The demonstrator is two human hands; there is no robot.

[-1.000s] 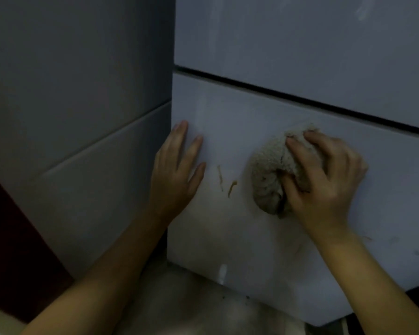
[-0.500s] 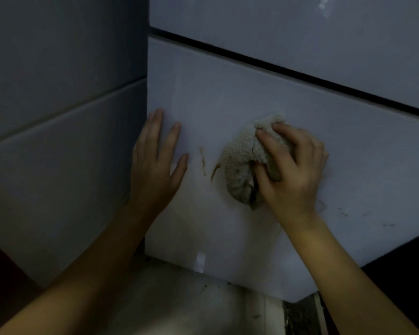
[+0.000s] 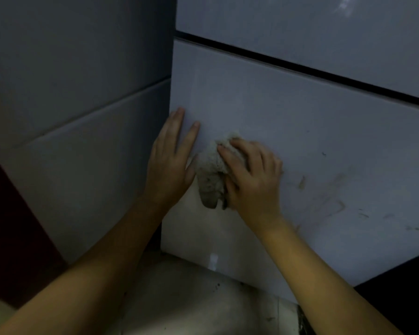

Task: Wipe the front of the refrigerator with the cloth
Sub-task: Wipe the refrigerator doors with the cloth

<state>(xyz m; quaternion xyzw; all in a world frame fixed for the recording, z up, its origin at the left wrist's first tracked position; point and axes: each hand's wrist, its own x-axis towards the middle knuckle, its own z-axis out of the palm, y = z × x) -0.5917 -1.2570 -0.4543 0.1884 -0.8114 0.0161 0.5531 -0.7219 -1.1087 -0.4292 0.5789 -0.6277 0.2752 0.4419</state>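
The white refrigerator front (image 3: 288, 112) fills the upper right, with a dark gap between its upper and lower doors. My right hand (image 3: 254, 180) presses a bunched grey cloth (image 3: 209, 175) against the lower door, near its left edge. My left hand (image 3: 171, 160) lies flat and spread on the same door at the left corner, its thumb side touching the cloth. Faint dark smears (image 3: 329, 201) mark the door to the right of my right hand.
The refrigerator's grey side panel (image 3: 78, 117) runs off to the left. A pale tiled floor (image 3: 191, 298) lies below the door's bottom edge. Dark areas sit at the far left (image 3: 15, 226) and lower right (image 3: 402, 286).
My right hand has slid the cloth leftward across the lower door, over the brownish streaks, until it meets my left hand. The left hand has stayed at the door's left edge.
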